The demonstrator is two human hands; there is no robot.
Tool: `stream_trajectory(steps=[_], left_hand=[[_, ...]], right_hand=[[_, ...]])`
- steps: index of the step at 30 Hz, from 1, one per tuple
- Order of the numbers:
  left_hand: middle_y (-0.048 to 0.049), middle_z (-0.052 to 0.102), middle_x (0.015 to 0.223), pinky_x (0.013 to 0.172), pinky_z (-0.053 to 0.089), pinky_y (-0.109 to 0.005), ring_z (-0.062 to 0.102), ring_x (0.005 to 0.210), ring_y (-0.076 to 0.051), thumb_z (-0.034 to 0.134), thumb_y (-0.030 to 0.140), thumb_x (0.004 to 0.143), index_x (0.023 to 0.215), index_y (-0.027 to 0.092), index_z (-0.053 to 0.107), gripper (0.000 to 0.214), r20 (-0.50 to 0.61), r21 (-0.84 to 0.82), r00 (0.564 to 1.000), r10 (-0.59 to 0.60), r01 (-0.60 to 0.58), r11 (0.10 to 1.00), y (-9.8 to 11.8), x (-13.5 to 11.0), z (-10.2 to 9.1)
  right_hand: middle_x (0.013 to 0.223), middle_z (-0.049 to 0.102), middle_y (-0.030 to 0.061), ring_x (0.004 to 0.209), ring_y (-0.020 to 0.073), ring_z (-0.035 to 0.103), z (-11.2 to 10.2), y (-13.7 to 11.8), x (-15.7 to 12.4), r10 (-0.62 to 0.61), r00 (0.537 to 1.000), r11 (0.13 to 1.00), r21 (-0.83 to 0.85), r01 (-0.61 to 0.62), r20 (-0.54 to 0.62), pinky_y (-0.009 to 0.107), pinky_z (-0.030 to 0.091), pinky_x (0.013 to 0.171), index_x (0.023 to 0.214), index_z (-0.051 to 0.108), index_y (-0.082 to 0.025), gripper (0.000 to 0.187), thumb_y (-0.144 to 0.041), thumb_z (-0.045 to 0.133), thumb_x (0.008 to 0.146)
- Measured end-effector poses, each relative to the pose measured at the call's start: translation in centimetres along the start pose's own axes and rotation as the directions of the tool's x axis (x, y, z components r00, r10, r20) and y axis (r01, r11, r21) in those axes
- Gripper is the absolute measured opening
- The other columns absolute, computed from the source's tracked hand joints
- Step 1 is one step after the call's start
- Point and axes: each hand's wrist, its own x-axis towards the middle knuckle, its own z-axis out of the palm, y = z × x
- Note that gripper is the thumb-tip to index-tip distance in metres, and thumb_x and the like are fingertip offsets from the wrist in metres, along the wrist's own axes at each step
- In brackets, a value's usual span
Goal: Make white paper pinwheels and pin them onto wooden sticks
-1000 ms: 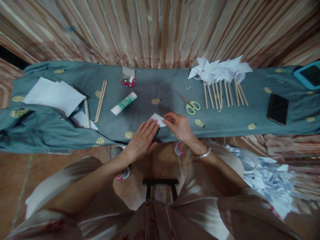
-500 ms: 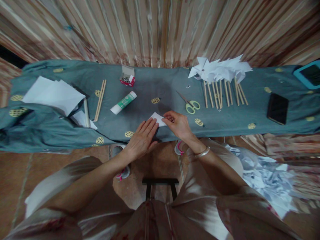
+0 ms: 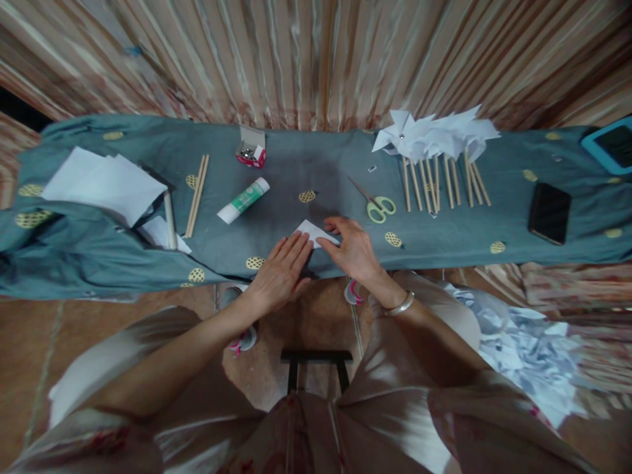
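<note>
Paper: a small white folded paper [image 3: 313, 232] lies on the teal cloth [image 3: 306, 164] over the bench, at its near edge, between the two hands.
Left hand [image 3: 279, 275]: flat, fingers together, pressing the paper's near-left part.
Right hand [image 3: 351, 247]: fingertips resting on the paper's right edge, not closed around it.
Handling: probably very light, thin, limp; creases easily and may slide on cloth unless pinned.
Hold: likely best pinched at a corner or folded edge, the other palm holding it down.
Nearby: scissors [image 3: 377, 205] and a glue stick [image 3: 243, 200] lie further back.

Small white folded paper [image 3: 312, 232], flat on cloth
</note>
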Motion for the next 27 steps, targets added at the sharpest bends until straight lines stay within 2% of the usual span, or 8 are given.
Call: stream_trajectory(steps=[3,7,12,18,27], left_hand=[[-0.0234,0.032,0.158,0.12,0.027,-0.054,0.025,0.15,-0.033,0.052,0.034,0.095,0.153,0.007,0.027,0.069,0.011,-0.023,1.0,-0.01,0.01,1.0,0.1,0.0,-0.1],[-0.023,0.032,0.159,0.121,0.026,-0.054,0.023,0.151,-0.034,0.053,0.033,0.095,0.153,0.007,0.028,0.069,0.017,-0.029,1.0,-0.016,0.016,0.999,0.1,0.0,0.0],[-0.023,0.033,0.158,0.12,0.027,-0.055,0.025,0.15,-0.035,0.056,0.034,0.093,0.152,0.007,0.031,0.069,0.009,-0.027,1.0,-0.009,0.009,1.0,0.1,0.0,0.2],[-0.0255,0.034,0.156,0.12,0.028,-0.055,0.026,0.149,-0.037,0.057,0.033,0.093,0.148,0.002,0.036,0.067,0.032,-0.007,0.999,-0.016,0.017,1.0,0.3,0.2,-0.1],[-0.0235,0.037,0.156,0.12,0.028,-0.053,0.03,0.148,-0.034,0.057,0.027,0.092,0.147,0.005,0.039,0.062,0.033,0.039,0.999,-0.018,0.017,0.999,0.2,0.2,-0.5]], right_hand=[[0.113,0.071,0.0133,0.105,0.0288,0.064,0.3,0.0,-0.5,-0.056,0.998,0.998,-0.03,0.056,-0.017,0.044,0.05,0.096,0.116,0.063,-0.019,0.034,-0.037,0.064,0.087],[0.119,0.069,0.015,0.112,0.0304,0.06,0.8,-0.2,-0.6,-0.057,0.998,0.998,-0.034,0.057,-0.01,0.047,0.046,0.102,0.12,0.061,-0.018,0.036,-0.035,0.061,0.089],[0.12,0.068,0.014,0.114,0.0307,0.059,1.0,-0.2,-0.6,-0.075,0.997,0.996,-0.051,0.074,-0.019,0.047,0.045,0.103,0.121,0.06,-0.019,0.036,-0.033,0.061,0.088],[0.126,0.064,0.0172,0.12,0.0314,0.055,1.1,-0.3,-0.8,-0.064,0.998,0.995,-0.069,0.066,0.024,0.047,0.043,0.106,0.125,0.057,-0.014,0.04,-0.03,0.059,0.089],[0.13,0.063,0.0152,0.121,0.0297,0.055,1.3,0.6,-1.1,-0.09,0.996,0.993,-0.074,0.09,0.009,0.045,0.042,0.106,0.127,0.057,-0.015,0.037,-0.03,0.053,0.093]])
